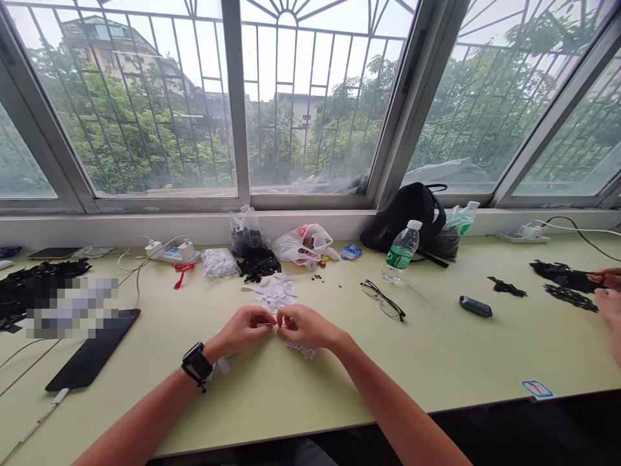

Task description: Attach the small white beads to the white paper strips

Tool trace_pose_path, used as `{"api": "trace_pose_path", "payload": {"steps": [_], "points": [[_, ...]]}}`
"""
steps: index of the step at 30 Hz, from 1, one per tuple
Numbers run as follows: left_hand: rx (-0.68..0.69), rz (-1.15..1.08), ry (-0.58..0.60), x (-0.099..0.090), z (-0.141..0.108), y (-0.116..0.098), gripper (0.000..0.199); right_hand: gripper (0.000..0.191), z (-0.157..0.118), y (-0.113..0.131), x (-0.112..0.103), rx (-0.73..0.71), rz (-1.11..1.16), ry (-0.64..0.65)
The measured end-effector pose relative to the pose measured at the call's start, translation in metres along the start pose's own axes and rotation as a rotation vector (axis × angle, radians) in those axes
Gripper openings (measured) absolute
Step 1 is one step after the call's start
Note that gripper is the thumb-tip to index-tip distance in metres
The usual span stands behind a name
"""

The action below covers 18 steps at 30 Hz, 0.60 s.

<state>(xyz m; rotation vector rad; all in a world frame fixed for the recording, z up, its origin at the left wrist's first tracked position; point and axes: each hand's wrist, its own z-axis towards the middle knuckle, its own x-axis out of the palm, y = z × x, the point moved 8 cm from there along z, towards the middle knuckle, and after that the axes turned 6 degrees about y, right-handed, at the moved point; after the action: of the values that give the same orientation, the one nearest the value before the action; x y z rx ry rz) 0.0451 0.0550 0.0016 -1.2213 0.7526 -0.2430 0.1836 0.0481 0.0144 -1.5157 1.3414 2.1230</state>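
Observation:
My left hand (245,329) and my right hand (308,327) meet at the middle of the pale green table (272,388), fingertips together on a small white piece (276,326). Just beyond them lies a loose heap of white paper-like scraps (274,294). Small white round pieces (301,351) sit under my right hand. A black smartwatch (197,362) circles my left wrist. At the far right, a co-worker's hand (606,291) touches a black lace piece (565,277).
Glasses (383,299), a water bottle (402,252), a black backpack (402,217), plastic bags (301,246), a power strip (174,255), a black tablet (92,349) and a black lace pile (33,288) stand around on the table. Windows run along its far edge.

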Motion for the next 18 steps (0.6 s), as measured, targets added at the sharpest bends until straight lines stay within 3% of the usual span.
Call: {"api": "trace_pose_path", "payload": {"steps": [18], "points": [[0.008, 0.036, -0.007, -0.0007, -0.0005, 0.0005, 0.018, 0.009, 0.0006, -0.0014, 0.0012, 0.015, 0.024, 0.014]]}}
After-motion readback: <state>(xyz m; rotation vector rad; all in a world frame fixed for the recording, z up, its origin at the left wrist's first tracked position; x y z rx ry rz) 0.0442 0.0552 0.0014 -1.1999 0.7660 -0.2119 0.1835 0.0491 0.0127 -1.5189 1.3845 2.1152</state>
